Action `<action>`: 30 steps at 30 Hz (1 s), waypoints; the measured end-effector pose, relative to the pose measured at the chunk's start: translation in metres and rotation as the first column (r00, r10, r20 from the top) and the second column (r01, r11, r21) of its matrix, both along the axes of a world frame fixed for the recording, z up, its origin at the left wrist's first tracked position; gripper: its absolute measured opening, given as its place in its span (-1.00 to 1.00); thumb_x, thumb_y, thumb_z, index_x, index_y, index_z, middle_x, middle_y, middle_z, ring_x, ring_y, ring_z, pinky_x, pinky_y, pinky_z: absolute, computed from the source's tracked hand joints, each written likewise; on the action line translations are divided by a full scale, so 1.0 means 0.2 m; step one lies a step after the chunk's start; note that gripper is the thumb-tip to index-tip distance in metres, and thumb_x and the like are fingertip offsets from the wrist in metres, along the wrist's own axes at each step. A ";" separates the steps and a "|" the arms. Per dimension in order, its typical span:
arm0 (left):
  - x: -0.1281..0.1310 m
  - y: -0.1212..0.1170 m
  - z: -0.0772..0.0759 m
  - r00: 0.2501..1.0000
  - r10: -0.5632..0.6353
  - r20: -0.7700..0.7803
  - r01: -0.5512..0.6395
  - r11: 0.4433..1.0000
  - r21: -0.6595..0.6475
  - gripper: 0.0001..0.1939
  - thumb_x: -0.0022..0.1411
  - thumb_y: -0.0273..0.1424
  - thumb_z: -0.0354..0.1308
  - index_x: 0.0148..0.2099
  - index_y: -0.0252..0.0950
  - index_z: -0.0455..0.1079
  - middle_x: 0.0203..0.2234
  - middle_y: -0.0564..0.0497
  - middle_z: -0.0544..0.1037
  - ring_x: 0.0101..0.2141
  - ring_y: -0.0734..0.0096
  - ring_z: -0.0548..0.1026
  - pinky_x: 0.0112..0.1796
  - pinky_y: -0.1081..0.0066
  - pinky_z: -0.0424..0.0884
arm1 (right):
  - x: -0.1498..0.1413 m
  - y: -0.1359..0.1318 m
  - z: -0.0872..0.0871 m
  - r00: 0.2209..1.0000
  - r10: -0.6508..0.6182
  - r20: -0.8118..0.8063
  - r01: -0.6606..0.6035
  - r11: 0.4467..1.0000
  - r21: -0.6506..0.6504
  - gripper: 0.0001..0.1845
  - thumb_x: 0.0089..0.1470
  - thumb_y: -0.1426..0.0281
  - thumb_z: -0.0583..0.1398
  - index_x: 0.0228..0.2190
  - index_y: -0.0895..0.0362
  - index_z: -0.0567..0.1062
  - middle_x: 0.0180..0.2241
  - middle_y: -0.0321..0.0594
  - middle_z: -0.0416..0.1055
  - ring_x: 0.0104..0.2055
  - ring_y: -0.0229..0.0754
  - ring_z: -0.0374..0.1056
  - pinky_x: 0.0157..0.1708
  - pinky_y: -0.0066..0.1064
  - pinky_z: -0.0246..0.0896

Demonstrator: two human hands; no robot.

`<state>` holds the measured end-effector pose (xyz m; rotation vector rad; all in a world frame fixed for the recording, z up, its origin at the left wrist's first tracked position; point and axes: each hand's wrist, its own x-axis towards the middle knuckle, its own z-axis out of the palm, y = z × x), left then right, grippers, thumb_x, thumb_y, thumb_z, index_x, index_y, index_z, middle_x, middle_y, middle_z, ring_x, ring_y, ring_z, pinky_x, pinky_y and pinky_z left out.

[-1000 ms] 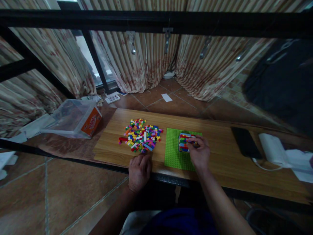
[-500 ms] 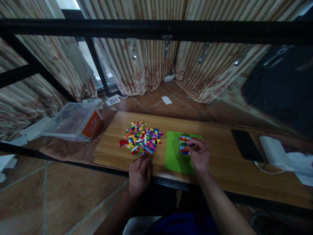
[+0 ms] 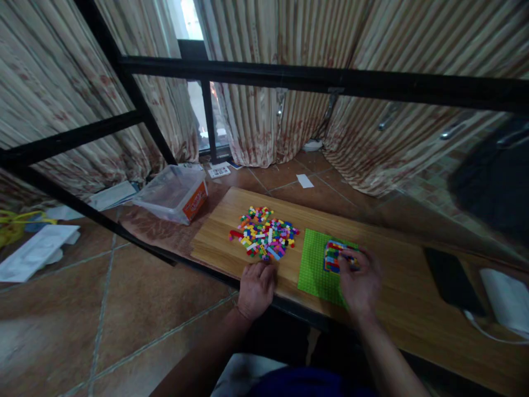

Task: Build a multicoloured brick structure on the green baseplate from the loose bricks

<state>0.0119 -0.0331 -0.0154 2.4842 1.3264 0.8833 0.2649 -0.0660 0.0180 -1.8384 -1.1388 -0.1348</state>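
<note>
My right hand (image 3: 361,278) is over the right part of a low, many-coloured build of toy bricks (image 3: 332,255). Its thumb and fingers are bent together against the build and hide what is between them. Under the build lies a green studded baseplate (image 3: 311,267). My left hand (image 3: 257,288) rests at the table's front edge with its fingers curled in, and nothing shows in it. Just beyond its knuckles spreads a pile of loose toy bricks (image 3: 264,234) in mixed colours.
A clear plastic bin (image 3: 165,196) with an orange label stands left of the wooden tabletop (image 3: 219,220). To the right lie a black phone (image 3: 452,278) with a white cable and a white box-like device (image 3: 506,298). A black metal bar (image 3: 289,74) crosses above the table.
The view has turned to the left, so everything sits further right in the picture. My right hand stays at the brick build, and my left hand stays at the table edge.
</note>
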 end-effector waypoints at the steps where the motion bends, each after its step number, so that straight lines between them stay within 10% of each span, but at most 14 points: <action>1: 0.00 0.00 0.00 1.000 0.002 0.000 -0.002 1.000 0.002 -0.81 0.29 -0.46 0.04 -0.08 -0.24 0.42 -0.26 -0.08 0.52 -0.21 0.24 0.46 -0.20 0.25 0.32 | -0.05 0.00 0.02 0.997 0.016 0.071 -0.017 1.000 0.020 -0.82 0.09 0.28 0.16 -0.32 0.07 0.54 -0.08 -0.05 0.40 0.04 0.09 0.26 0.08 0.14 0.09; 11: 0.00 -0.01 0.00 1.000 0.005 -0.023 -0.005 1.000 0.001 -0.81 0.28 -0.43 0.06 -0.08 -0.24 0.43 -0.29 -0.08 0.52 -0.24 0.24 0.46 -0.22 0.26 0.30 | -0.47 0.16 -0.05 0.829 0.549 0.107 -0.491 0.807 -0.329 -0.58 0.18 0.46 0.04 0.00 -0.03 0.50 -0.13 -0.14 0.38 -0.08 -0.03 0.26 -0.05 -0.17 0.26; 30: -0.01 0.02 -0.01 0.999 -0.030 -0.019 0.032 0.996 0.079 -0.79 0.30 -0.46 0.05 -0.04 -0.25 0.41 -0.28 -0.05 0.54 -0.24 0.28 0.47 -0.23 0.31 0.30 | -0.46 0.13 -0.03 0.885 0.455 -0.098 -0.466 0.864 -0.189 -0.82 0.17 0.42 0.10 -0.21 0.08 0.47 -0.22 -0.15 0.45 -0.13 -0.09 0.36 -0.11 -0.23 0.30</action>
